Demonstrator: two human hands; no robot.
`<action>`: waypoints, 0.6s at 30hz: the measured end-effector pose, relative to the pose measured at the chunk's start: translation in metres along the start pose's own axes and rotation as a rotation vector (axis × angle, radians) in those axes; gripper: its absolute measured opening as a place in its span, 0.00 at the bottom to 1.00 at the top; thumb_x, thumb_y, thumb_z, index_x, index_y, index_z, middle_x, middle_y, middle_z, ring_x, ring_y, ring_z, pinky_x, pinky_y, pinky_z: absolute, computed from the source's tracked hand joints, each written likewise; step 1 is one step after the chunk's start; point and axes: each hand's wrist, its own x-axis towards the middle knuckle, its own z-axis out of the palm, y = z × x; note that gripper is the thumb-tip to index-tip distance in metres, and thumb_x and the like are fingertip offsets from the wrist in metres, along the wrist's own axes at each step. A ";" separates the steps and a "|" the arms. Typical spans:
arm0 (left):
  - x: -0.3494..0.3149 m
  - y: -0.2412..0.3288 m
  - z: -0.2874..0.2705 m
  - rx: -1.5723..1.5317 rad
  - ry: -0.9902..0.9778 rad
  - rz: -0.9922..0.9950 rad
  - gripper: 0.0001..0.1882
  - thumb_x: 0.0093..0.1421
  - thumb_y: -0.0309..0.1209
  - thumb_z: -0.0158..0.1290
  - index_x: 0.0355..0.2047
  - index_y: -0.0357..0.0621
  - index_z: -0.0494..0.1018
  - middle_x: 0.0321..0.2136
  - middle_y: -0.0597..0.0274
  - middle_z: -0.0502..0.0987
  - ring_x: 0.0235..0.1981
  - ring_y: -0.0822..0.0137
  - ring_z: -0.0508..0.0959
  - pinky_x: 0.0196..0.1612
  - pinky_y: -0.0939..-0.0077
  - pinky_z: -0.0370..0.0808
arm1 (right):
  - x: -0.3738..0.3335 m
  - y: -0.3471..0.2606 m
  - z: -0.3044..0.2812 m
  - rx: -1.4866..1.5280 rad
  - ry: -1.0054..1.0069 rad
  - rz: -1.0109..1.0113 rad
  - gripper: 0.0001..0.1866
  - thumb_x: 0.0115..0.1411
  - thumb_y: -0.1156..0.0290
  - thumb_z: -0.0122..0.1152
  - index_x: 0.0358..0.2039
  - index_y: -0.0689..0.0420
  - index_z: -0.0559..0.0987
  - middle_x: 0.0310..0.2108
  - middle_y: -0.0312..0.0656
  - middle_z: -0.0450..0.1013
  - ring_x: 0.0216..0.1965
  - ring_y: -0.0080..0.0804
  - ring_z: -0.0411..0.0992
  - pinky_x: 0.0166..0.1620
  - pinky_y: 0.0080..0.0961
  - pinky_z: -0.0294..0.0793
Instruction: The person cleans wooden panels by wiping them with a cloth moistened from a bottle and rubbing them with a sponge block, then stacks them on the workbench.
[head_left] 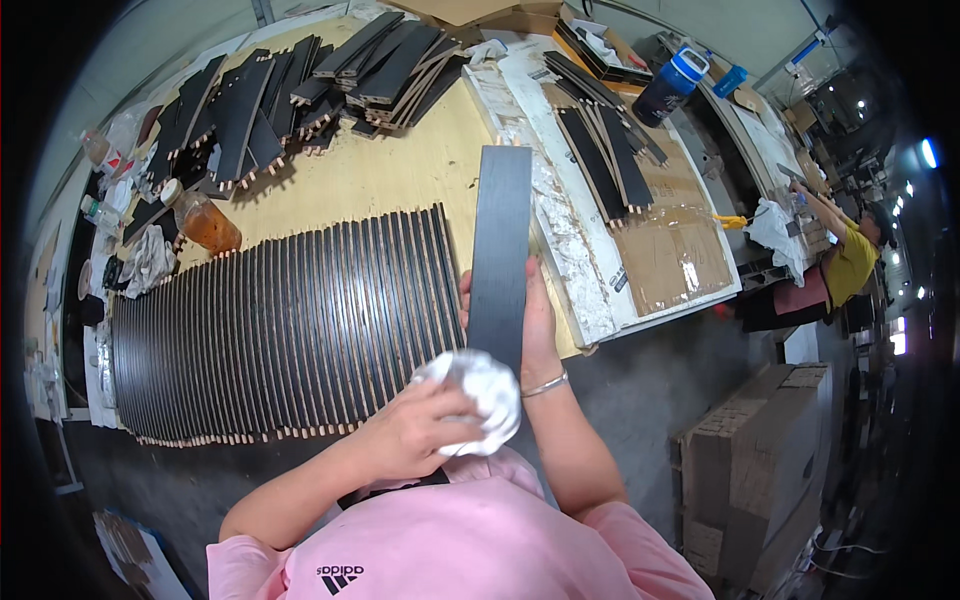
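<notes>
My right hand (540, 315), a bracelet at its wrist, holds a black wooden board (500, 235) upright in front of me. Wooden dowel pegs stick out of the board's far end. A crumpled white cloth (487, 400) is gripped in my left hand (420, 425), close to the board's lower end; whether the cloth touches the board I cannot tell. Beside the held board, a long row of similar black boards (290, 320) stands on edge, packed side by side on the table, with pegs at both ends.
Loose piles of black boards (385, 65) lie at the table's far side. On the left are a bottle of orange-brown liquid (208, 222) and a rag (150, 262). More boards and a blue-lidded bottle (672, 88) stand right. Cardboard boxes (755, 470) sit low right; a person in yellow (850, 265) works beyond.
</notes>
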 end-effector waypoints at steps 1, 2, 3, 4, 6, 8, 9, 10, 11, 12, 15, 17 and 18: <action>-0.014 -0.014 0.002 0.020 -0.043 -0.014 0.19 0.51 0.25 0.69 0.45 0.50 0.90 0.47 0.62 0.86 0.52 0.54 0.83 0.60 0.55 0.78 | 0.000 0.002 -0.002 -0.074 0.027 -0.065 0.40 0.84 0.36 0.33 0.50 0.62 0.81 0.37 0.45 0.82 0.31 0.33 0.81 0.36 0.32 0.86; -0.032 -0.028 -0.002 -0.076 0.085 -0.205 0.16 0.52 0.25 0.69 0.43 0.49 0.90 0.44 0.62 0.88 0.49 0.54 0.85 0.58 0.56 0.78 | -0.006 -0.005 0.016 0.035 0.087 -0.061 0.41 0.83 0.34 0.32 0.49 0.61 0.81 0.35 0.45 0.81 0.29 0.33 0.81 0.34 0.29 0.84; -0.043 -0.035 -0.005 -0.178 0.203 -0.390 0.14 0.52 0.25 0.70 0.40 0.49 0.91 0.41 0.63 0.89 0.47 0.54 0.86 0.55 0.57 0.79 | -0.006 -0.006 0.013 0.038 0.098 -0.072 0.41 0.83 0.34 0.32 0.49 0.61 0.81 0.35 0.45 0.81 0.29 0.33 0.81 0.34 0.29 0.84; -0.037 -0.033 -0.016 -0.111 0.319 -0.346 0.10 0.52 0.26 0.70 0.37 0.47 0.91 0.38 0.60 0.91 0.42 0.53 0.87 0.50 0.58 0.80 | -0.005 -0.007 0.008 0.050 0.076 -0.026 0.42 0.83 0.33 0.33 0.49 0.61 0.81 0.35 0.45 0.80 0.30 0.33 0.81 0.33 0.29 0.84; -0.017 -0.014 -0.023 0.039 0.279 -0.202 0.13 0.51 0.27 0.70 0.39 0.47 0.90 0.39 0.60 0.89 0.42 0.54 0.87 0.49 0.58 0.81 | -0.003 -0.007 0.002 0.110 0.040 0.042 0.42 0.80 0.29 0.38 0.49 0.61 0.81 0.36 0.46 0.79 0.30 0.34 0.80 0.32 0.30 0.82; 0.008 0.005 -0.024 -0.095 0.163 -0.022 0.14 0.50 0.27 0.68 0.39 0.47 0.89 0.39 0.61 0.87 0.41 0.54 0.86 0.50 0.56 0.81 | 0.004 -0.003 0.000 0.093 0.100 -0.030 0.42 0.80 0.30 0.38 0.49 0.61 0.81 0.36 0.46 0.79 0.31 0.34 0.80 0.33 0.31 0.82; 0.008 0.012 -0.022 -0.121 0.035 0.002 0.12 0.47 0.28 0.69 0.35 0.47 0.87 0.36 0.63 0.86 0.40 0.55 0.87 0.46 0.55 0.82 | 0.005 -0.004 -0.002 0.073 0.163 -0.100 0.42 0.80 0.30 0.38 0.48 0.61 0.80 0.36 0.46 0.78 0.32 0.34 0.80 0.34 0.32 0.82; 0.002 0.010 -0.020 -0.044 0.072 -0.052 0.11 0.48 0.27 0.68 0.34 0.47 0.87 0.35 0.61 0.86 0.39 0.54 0.87 0.47 0.56 0.83 | 0.001 -0.016 -0.003 0.259 0.146 -0.074 0.39 0.82 0.34 0.36 0.49 0.60 0.80 0.36 0.45 0.78 0.34 0.35 0.80 0.36 0.33 0.82; -0.008 0.003 -0.021 0.032 0.110 -0.105 0.09 0.48 0.26 0.67 0.33 0.46 0.87 0.34 0.60 0.86 0.38 0.53 0.86 0.47 0.56 0.83 | 0.003 -0.023 -0.012 0.224 0.213 -0.146 0.37 0.83 0.35 0.37 0.50 0.59 0.79 0.38 0.44 0.78 0.36 0.36 0.80 0.38 0.34 0.83; -0.012 -0.011 -0.027 0.030 0.188 -0.193 0.07 0.49 0.27 0.69 0.30 0.45 0.87 0.32 0.57 0.85 0.38 0.51 0.87 0.45 0.58 0.83 | 0.001 -0.031 -0.020 0.238 0.187 -0.158 0.37 0.82 0.35 0.38 0.51 0.59 0.79 0.39 0.44 0.78 0.36 0.37 0.80 0.39 0.34 0.83; -0.016 -0.014 -0.030 0.122 0.148 -0.432 0.08 0.56 0.32 0.73 0.30 0.42 0.88 0.29 0.51 0.87 0.29 0.50 0.87 0.38 0.58 0.84 | -0.004 -0.037 -0.026 0.248 0.193 -0.189 0.37 0.81 0.34 0.40 0.51 0.59 0.79 0.41 0.44 0.78 0.36 0.37 0.79 0.40 0.35 0.84; 0.005 -0.002 -0.012 -0.070 0.263 -0.408 0.08 0.57 0.31 0.74 0.33 0.40 0.89 0.29 0.49 0.88 0.29 0.51 0.88 0.38 0.59 0.84 | -0.004 -0.037 -0.013 0.244 0.210 -0.199 0.37 0.81 0.33 0.41 0.51 0.59 0.79 0.41 0.44 0.78 0.37 0.37 0.79 0.41 0.35 0.84; 0.011 -0.002 0.000 -0.279 0.309 -0.494 0.10 0.58 0.30 0.74 0.37 0.37 0.89 0.32 0.50 0.89 0.31 0.56 0.89 0.39 0.62 0.84 | -0.002 -0.034 -0.005 0.241 0.257 -0.228 0.38 0.81 0.33 0.42 0.50 0.60 0.79 0.41 0.44 0.78 0.36 0.37 0.79 0.40 0.35 0.84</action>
